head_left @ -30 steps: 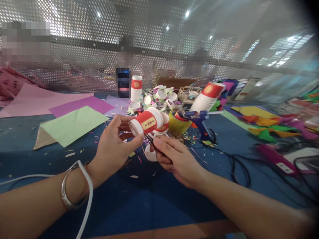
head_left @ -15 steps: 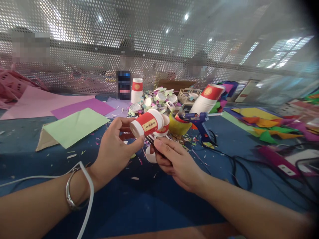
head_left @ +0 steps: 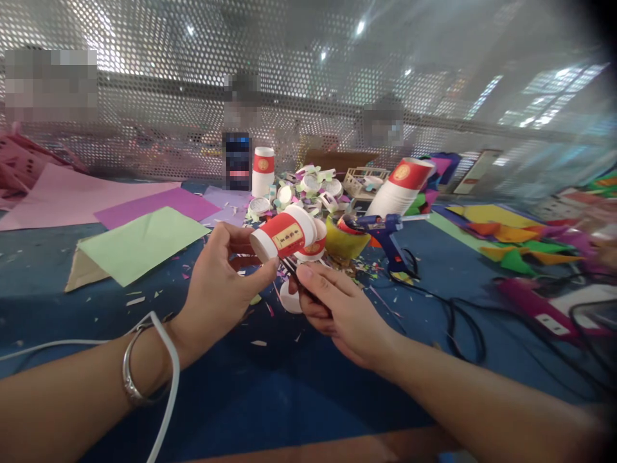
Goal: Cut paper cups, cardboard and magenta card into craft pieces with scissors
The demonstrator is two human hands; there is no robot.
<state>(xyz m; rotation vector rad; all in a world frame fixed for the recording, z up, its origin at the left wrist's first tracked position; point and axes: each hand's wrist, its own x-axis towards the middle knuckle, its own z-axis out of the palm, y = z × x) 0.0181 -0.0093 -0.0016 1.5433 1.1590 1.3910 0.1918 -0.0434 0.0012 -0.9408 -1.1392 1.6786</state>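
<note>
The left arm is stretched in from the lower left, and a cup [head_left: 284, 238] is pinched by its hand [head_left: 216, 276] between the thumb in front and the fingers, partly hidden behind; the right arm is angled in from the lower right, and a dark tool [head_left: 290, 265] is clasped in its hand [head_left: 340, 302], with the thumb laid along the top. The cup is held tilted above the bench [head_left: 270, 405], beyond and to the left of the right hand, beside the tool's tip; whether tip and cup are touching cannot be told.
</note>
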